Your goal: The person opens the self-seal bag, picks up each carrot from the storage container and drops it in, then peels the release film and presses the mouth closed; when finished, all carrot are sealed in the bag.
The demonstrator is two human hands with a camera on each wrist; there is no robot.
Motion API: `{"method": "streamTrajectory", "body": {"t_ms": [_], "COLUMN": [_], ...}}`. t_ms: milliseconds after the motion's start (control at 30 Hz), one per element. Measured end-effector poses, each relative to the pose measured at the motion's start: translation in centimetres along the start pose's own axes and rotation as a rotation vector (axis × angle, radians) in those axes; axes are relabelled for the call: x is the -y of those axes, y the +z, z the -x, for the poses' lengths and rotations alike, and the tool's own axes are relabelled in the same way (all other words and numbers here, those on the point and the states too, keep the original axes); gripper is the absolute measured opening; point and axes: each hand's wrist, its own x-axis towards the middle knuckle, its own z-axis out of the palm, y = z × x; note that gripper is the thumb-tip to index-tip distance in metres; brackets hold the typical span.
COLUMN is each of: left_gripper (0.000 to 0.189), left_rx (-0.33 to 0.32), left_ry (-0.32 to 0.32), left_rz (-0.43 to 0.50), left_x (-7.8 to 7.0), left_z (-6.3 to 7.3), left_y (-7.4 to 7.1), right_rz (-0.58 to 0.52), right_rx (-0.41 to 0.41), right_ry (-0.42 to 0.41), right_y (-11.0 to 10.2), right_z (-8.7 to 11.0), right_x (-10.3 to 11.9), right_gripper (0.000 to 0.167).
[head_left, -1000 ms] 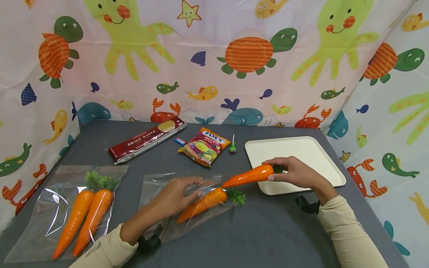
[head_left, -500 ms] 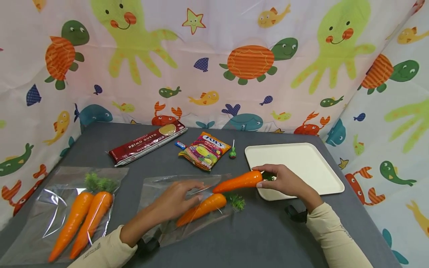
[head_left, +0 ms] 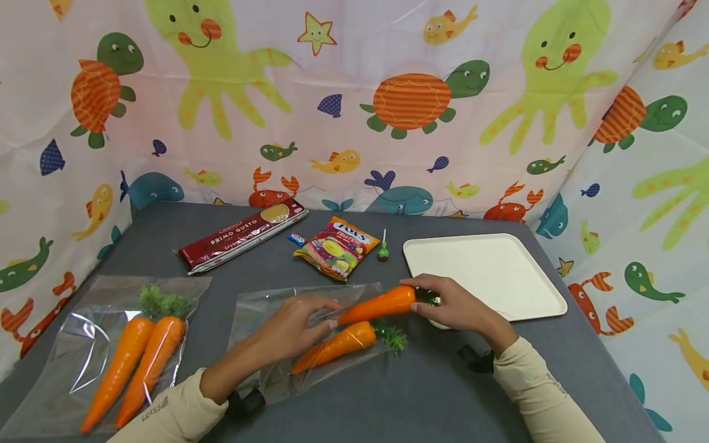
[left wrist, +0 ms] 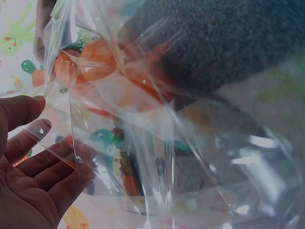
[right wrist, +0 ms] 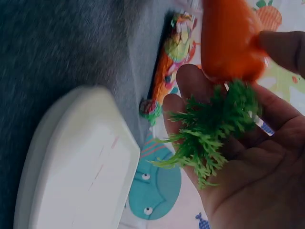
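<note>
My right hand (head_left: 456, 303) grips an orange carrot (head_left: 379, 304) by its top end, thumb on one side and fingers on the other. Its green leafy top (right wrist: 214, 124) hangs over the palm in the right wrist view. The tip points left, into the mouth of a clear plastic bag (head_left: 252, 307). Inside that bag lies a second carrot (head_left: 338, 347), its leaves (head_left: 392, 337) out at the mouth. My left hand (head_left: 296, 326) is at the bag; in the left wrist view its fingers (left wrist: 57, 167) are spread against the film, thumb apart from them.
Another clear bag (head_left: 61, 381) with two carrots (head_left: 149, 369) lies at the left. Toward the back are a red spaghetti pack (head_left: 244, 237), a small blue sweet (head_left: 296, 238), a Fox's candy bag (head_left: 339, 246) and a green lollipop (head_left: 383, 251). A cream tray (head_left: 487, 271) stands right.
My right hand has moved left and slightly down with the carrot, bringing its tip over the bag beside the other carrot. The left hand has stayed almost in place.
</note>
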Motion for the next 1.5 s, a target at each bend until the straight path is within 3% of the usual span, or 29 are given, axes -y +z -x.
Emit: {"method": "streamTrajectory", "body": {"t_ms": [233, 600, 833, 1067, 1500], "left_gripper": [0.028, 0.031, 0.031, 0.03, 0.031], "left_rx": [0.014, 0.027, 0.035, 0.024, 0.038], "left_ry": [-0.001, -0.006, -0.02, -0.008, 0.002], "left_rz": [0.022, 0.033, 0.021, 0.024, 0.0], "left_x": [-0.1, 0.0, 0.1, 0.1, 0.1], "left_z": [0.0, 0.2, 0.1, 0.1, -0.4], "left_y": [-0.2, 0.0, 0.1, 0.2, 0.3], "right_rz": [-0.069, -0.139, -0.029, 0.045, -0.038], "right_rx": [0.064, 0.094, 0.058, 0.074, 0.05], "right_ry": [-0.039, -0.024, 0.041, 0.077, 0.086], "right_y": [0.5, 2.0, 2.5, 3.3, 4.4], "right_z": [-0.4, -1.0, -0.9, -1.4, -1.8], "right_x": [0.3, 0.4, 0.1, -0.1, 1.1], "right_gripper": [0.029, 0.034, 0.035, 0.037, 0.034]}}
